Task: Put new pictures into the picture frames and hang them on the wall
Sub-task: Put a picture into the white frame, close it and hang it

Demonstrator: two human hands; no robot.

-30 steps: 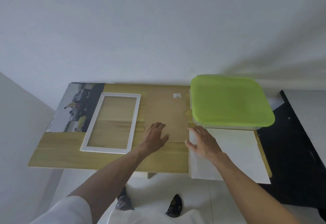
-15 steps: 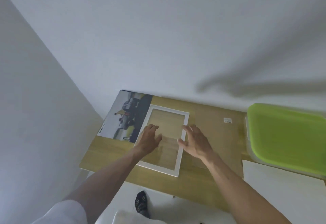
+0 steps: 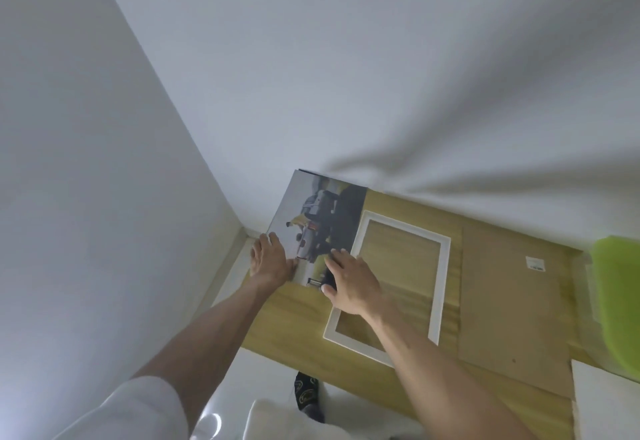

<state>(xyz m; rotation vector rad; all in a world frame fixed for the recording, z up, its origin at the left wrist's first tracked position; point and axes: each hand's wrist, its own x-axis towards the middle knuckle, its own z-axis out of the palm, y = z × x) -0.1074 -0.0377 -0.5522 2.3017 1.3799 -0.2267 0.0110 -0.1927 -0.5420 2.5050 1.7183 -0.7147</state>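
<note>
Lifting the picture [image 3: 322,217] cleanly calls for both hands under its near edge, so the print rises flat. It lies at the counter's [image 3: 298,332] far left corner, beside the white frame [image 3: 440,280]. The left hand [image 3: 272,259] and right hand [image 3: 349,283] rest on it, fingers nearly flat, gripping nothing. Half a second earlier both hands were on the frame.

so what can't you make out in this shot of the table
- Green lid, head view: cut off by the right edge.
- Label on the brown backing board: too small to read.
- Picture: near edge hidden under the left hand and right hand.
</note>
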